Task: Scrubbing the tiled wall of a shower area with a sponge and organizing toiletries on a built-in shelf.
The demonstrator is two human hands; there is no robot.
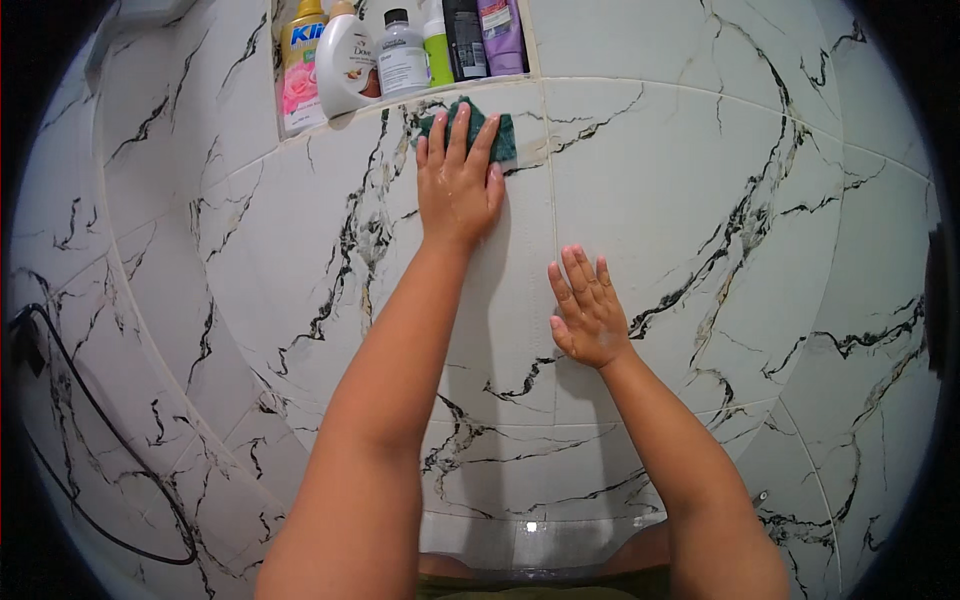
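My left hand [459, 176] presses a dark green scouring pad [504, 141] flat against the marble-patterned wall tile [660, 202], just below a recessed shelf. Its fingers are spread over the pad, and the skin looks wet. Lower and to the right, my right hand [591, 307] is against or close to the tile, near a vertical grout line, with its fingers extended and nothing held. Whether its palm touches the wall cannot be told. Faint wet marks show on the tile between the hands.
In the wall niche [405, 100] stand a yellow and pink pack [301, 75], a white Dove bottle [346, 64], a grey-capped L'Oreal bottle [402, 60] and a purple tube [501, 37]. A black hose [112, 427] hangs at the left. A small metal fitting [760, 497] is at lower right.
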